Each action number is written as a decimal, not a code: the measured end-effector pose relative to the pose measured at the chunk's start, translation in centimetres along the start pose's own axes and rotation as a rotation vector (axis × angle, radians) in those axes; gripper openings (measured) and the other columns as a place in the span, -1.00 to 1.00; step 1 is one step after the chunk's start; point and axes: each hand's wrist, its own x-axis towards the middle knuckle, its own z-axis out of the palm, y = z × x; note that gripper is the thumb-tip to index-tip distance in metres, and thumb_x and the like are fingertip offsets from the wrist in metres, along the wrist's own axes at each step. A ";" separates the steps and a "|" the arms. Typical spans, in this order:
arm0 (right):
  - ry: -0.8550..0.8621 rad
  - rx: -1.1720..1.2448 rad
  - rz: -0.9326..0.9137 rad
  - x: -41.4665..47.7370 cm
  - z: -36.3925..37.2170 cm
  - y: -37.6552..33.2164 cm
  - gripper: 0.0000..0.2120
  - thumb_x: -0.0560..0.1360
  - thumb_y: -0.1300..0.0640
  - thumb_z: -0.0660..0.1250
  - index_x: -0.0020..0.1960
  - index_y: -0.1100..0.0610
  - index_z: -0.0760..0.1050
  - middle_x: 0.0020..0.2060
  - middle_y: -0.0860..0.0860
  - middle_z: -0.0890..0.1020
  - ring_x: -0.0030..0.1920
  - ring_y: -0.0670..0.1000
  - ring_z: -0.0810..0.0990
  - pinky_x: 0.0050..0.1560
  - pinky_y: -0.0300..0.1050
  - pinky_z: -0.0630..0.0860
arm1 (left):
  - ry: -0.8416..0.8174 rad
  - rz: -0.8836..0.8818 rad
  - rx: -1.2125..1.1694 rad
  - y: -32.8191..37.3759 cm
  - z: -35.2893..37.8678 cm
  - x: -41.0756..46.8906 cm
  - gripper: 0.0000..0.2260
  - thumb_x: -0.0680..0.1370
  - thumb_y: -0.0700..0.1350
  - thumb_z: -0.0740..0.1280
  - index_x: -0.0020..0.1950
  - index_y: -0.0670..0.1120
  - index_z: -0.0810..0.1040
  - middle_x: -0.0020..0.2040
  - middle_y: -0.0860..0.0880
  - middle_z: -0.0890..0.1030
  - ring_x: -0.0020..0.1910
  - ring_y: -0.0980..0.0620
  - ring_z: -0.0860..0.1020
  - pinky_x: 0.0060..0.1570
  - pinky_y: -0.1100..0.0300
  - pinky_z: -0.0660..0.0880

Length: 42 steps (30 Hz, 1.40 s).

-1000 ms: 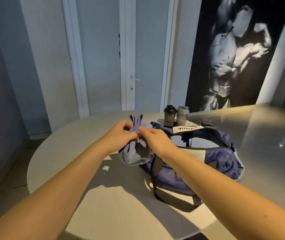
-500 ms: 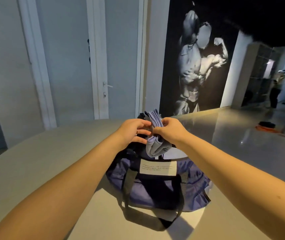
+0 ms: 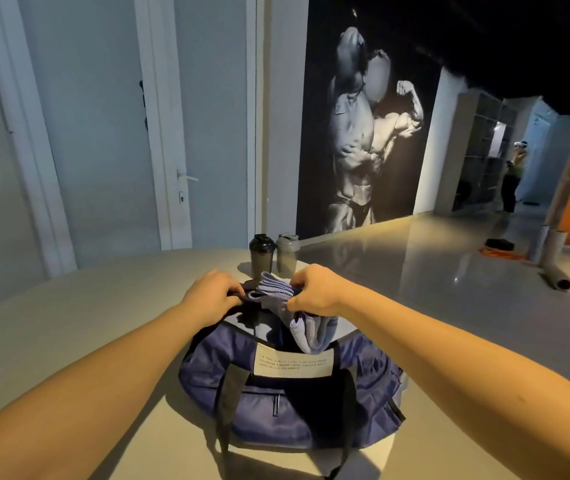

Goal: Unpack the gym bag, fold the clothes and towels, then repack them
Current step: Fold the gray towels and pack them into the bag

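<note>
A navy gym bag (image 3: 287, 407) with a cream label lies unzipped on the round table (image 3: 69, 327). Just above its opening is a folded lavender cloth (image 3: 276, 294), its lower end hanging into the bag. My right hand (image 3: 314, 291) grips the cloth's right side. My left hand (image 3: 212, 296) has its fingers curled at the cloth's left end, against the bag's dark far rim. What else lies inside the bag is hidden.
Two shaker bottles, one dark (image 3: 261, 254) and one grey (image 3: 287, 252), stand just behind the bag. Beyond the table are a door (image 3: 103, 133), a wall mural, and a person (image 3: 515, 174) far off on the right.
The view has shifted so the bag sits straight in front of me. Both hands have brought the folded cloth from the bag's left end to over its opening and lowered it.
</note>
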 end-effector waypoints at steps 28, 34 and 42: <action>0.064 0.512 0.233 5.2 4.4 -3.0 -0.67 0.56 -0.07 0.42 -0.21 0.18 0.57 -0.41 0.10 0.55 -0.44 0.02 0.45 -0.33 -0.12 0.41 | 0.213 -0.257 -0.476 -1.0 -1.6 1.0 -0.83 0.56 0.00 0.45 0.08 -0.04 0.70 0.02 -0.03 0.70 -0.02 -0.01 0.62 0.06 0.04 0.56; 0.171 0.720 0.371 4.2 4.6 -1.7 -0.83 0.49 0.37 0.31 0.02 0.39 0.64 -0.27 0.26 0.59 -0.35 0.08 0.51 -0.23 -0.07 0.47 | 0.405 0.130 -0.436 1.3 -2.9 -2.1 -0.80 0.57 -0.08 0.41 0.19 0.00 0.59 0.20 0.09 0.52 0.17 0.11 0.49 0.25 0.15 0.45; 0.096 0.271 0.238 2.8 5.0 1.0 -0.71 0.54 0.30 0.32 0.24 0.20 0.61 0.11 0.13 0.66 0.01 0.08 0.60 -0.16 -0.23 0.57 | 0.029 0.428 0.136 1.0 -2.3 -4.2 -0.68 0.59 0.22 0.14 -0.09 0.11 0.62 -0.10 0.18 0.60 -0.03 0.15 0.47 0.33 0.02 0.33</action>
